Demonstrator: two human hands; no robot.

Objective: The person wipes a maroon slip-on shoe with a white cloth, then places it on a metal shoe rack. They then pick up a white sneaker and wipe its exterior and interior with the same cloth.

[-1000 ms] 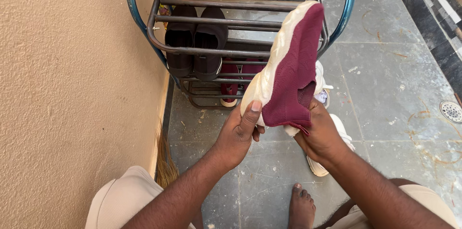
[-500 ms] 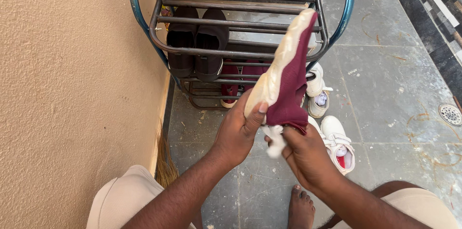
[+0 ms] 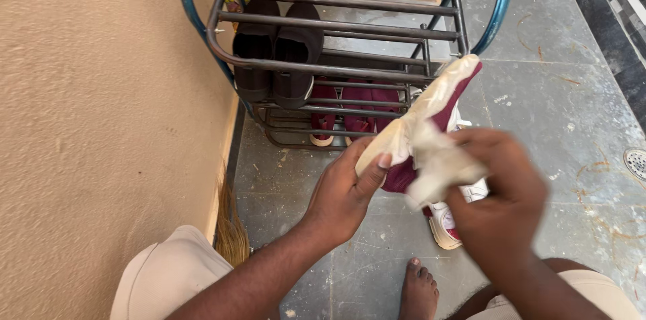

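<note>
Head view: a maroon shoe (image 3: 431, 108) with a cream sole is gripped by the left hand (image 3: 346, 189), thumb laid along the sole edge and fingers wrapped behind the heel end, the toe pointing up and away from the hand. A pale cloth (image 3: 441, 165) is clutched in the right hand (image 3: 501, 195) and pressed against the shoe's sole, just right of the left thumb; the right hand is blurred. Beyond both hands a metal shoe rack (image 3: 336, 24) is seen, with a pair of black shoes (image 3: 276, 57) on a shelf up and left of the left hand. A white shoe (image 3: 447, 222) lies on the grey tiled floor (image 3: 572, 111) under the right hand. A bare foot (image 3: 420, 290) is seen below the hands
</note>
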